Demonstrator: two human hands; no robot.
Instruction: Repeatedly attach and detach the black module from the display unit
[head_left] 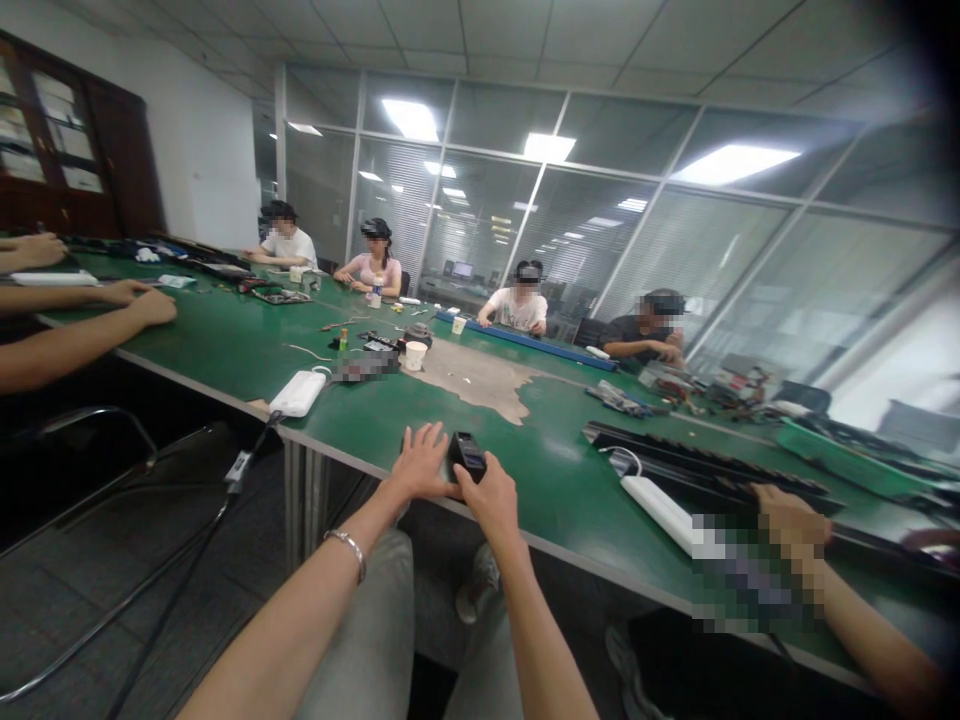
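Observation:
A small black box-shaped device (467, 452) with slots or recesses on its top stands near the front edge of the green table (360, 425). My right hand (491, 497) grips its near right side, thumb and fingers closed about it. Beside it, on the left, my left hand (422, 462) lies with fingers stretched and spread, its thumb reaching toward the device. Whether that thumb touches the device I cannot tell. A silver bracelet (347, 553) circles my left wrist.
A white power bank (298, 393) with a cable lies left, a paper cup (415, 355) beyond it. Black rails (697, 465) and another white power bank (660, 512) are on the right, near a co-worker's hand (791, 515). Other people sit across the table and at left.

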